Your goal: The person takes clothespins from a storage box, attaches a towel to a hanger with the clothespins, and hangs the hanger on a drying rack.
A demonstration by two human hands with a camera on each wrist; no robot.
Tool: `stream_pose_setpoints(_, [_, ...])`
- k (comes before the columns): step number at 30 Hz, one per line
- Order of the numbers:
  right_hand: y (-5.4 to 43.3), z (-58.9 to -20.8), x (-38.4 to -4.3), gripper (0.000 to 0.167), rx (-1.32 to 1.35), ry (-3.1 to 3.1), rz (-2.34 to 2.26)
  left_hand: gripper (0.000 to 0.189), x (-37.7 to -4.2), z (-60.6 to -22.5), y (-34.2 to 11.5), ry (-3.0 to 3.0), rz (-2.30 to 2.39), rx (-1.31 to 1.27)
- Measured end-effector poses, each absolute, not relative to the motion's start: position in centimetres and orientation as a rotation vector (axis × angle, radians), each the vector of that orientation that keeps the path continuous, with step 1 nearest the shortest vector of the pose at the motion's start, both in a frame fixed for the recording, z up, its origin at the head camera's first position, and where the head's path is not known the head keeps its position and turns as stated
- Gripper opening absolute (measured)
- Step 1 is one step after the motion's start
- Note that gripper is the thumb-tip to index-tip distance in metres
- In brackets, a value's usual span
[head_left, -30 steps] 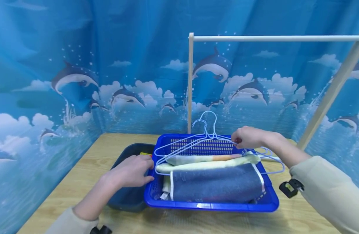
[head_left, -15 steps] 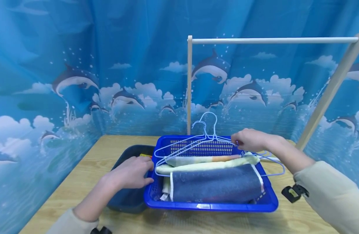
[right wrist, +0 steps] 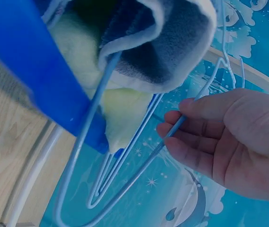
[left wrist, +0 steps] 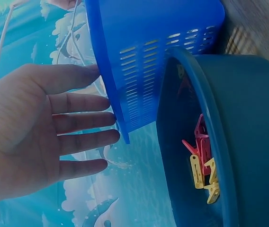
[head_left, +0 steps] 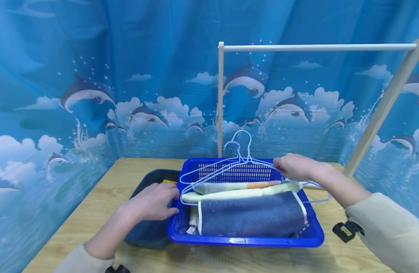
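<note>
A blue basket (head_left: 245, 240) holds several light-blue hangers and folded cloths: a dark blue towel (head_left: 250, 214) with white edging, a pale yellow-green towel (head_left: 243, 192) behind it and another cloth with orange on it. With thumb and fingers my right hand (head_left: 296, 167) pinches the sloping arm of one wire hanger (right wrist: 80, 141); in the right wrist view the dark towel hangs over that hanger's lower bar. My left hand (head_left: 153, 201) rests at the basket's left rim, fingers straight, thumb and fingertips at the edge in the left wrist view.
A dark blue-green tub (left wrist: 248, 132) stands left of the basket, with red and yellow clothespins (left wrist: 203, 156) inside. Behind and to the right rises a drying rack with a white rail (head_left: 318, 47) and wooden posts. A wooden table (head_left: 100, 197) carries everything.
My right hand has shifted slightly right along the hanger's arm, and the hanger's right end sits a little further left. My left hand keeps its place.
</note>
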State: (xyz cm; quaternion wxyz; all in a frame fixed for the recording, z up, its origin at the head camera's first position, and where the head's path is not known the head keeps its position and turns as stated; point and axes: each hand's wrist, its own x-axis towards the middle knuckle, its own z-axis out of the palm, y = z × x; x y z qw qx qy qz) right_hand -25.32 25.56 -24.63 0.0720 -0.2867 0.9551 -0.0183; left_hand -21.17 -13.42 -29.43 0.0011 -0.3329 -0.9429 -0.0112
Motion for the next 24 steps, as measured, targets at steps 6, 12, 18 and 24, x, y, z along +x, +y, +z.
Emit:
stream_pose_setpoints(6, [25.7, -24.7, -25.2, 0.023, -0.865, 2.880, -0.031, 0.022, -21.2, -29.4, -13.5, -2.954, -0.043, -1.040])
stream_pose_setpoints(12, [26.0, -25.1, -24.6, 0.016, -0.869, 2.957, 0.163, 0.022, -21.2, -29.3, -13.6, -2.956, -0.051, -1.049])
stream_pose_setpoints(18, [26.1, -25.5, -24.5, 0.011, -0.854, 2.983, 0.230, 0.022, -21.2, -29.4, -13.6, -2.968, -0.054, -1.047])
stream_pose_setpoints(24, [26.0, -25.6, -24.2, 0.020, -0.814, 2.956, 0.209, 0.022, -21.1, -29.4, -13.6, -2.966, -0.049, -1.053])
